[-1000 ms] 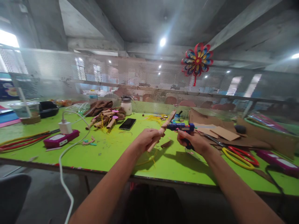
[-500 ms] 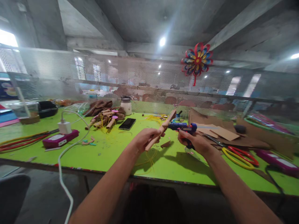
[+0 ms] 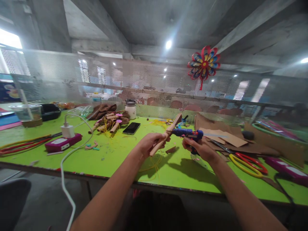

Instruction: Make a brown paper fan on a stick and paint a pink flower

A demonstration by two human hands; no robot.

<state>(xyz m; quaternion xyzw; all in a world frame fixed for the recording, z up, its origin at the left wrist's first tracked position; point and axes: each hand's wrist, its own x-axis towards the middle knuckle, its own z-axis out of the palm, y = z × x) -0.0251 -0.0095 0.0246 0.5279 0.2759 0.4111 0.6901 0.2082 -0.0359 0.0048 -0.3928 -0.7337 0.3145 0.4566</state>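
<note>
My left hand (image 3: 154,143) is closed round a rolled brown paper tube (image 3: 157,147), tilted up to the right, with a flap of paper at its far end. My right hand (image 3: 197,147) grips a blue glue gun (image 3: 186,132), its nozzle pointing left at the tube near my left fingers. Whether the nozzle touches the paper is too small to tell. Beneath them, a small brown scrap (image 3: 170,149) and thin yellow strings (image 3: 154,166) lie on the green table (image 3: 115,160).
Left of centre are a black phone (image 3: 131,128), a jar (image 3: 130,110), several paper rolls (image 3: 115,126) and a purple power strip (image 3: 63,143) with a white cable. At the right are brown card sheets (image 3: 231,136) and red-and-yellow scissors (image 3: 245,165).
The glue gun's nozzle has shifted slightly left and lower against the tube. The whole view has moved a little; my left hand holds the tube as before.
</note>
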